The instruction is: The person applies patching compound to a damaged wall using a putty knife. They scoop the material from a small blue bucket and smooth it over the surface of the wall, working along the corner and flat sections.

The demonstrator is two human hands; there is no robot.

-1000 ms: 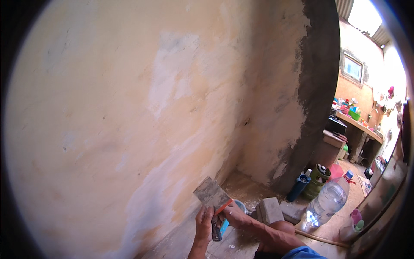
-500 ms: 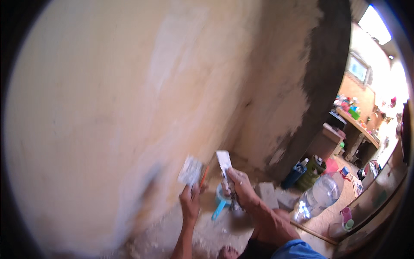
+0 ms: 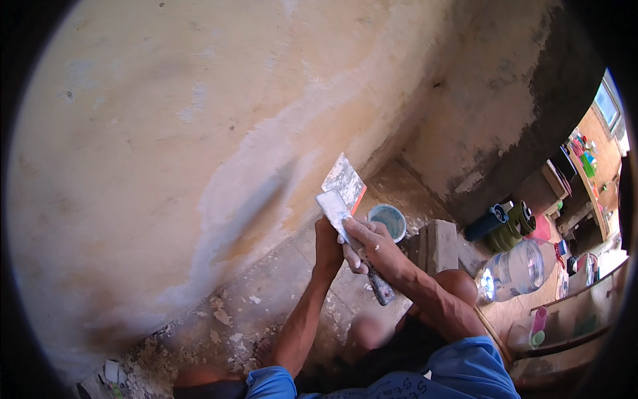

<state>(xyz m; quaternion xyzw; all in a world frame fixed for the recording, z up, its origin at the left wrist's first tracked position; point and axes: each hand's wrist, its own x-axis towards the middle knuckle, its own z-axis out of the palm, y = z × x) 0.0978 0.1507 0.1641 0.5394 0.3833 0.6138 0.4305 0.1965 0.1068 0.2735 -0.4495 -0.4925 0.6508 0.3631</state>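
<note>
My left hand (image 3: 327,245) is closed round a wide putty knife (image 3: 345,178), its flat blade smeared with white and orange along one side. My right hand (image 3: 372,245) grips a narrower putty knife (image 3: 332,203) with pale paste on the blade; the dark, stained handle sticks out below the fingers. The narrow blade lies across the lower part of the wide one, though I cannot tell whether they touch. Beyond my hands rises a cream wall (image 3: 166,146) with whitish smeared patches. Close by on the right, a light-blue round tub (image 3: 389,222) has whitish residue inside.
Grey blocks (image 3: 438,246) stand right of the tub. Further right are a blue bottle (image 3: 486,222), a green gas cylinder (image 3: 510,229) and a large clear water bottle (image 3: 515,271) on its side. Flakes litter the floor (image 3: 246,309) along the wall's base.
My two hands have come together from apart, and the narrow blade now crosses the wide one. The view has swung downward and left, showing more floor and my blue shirt.
</note>
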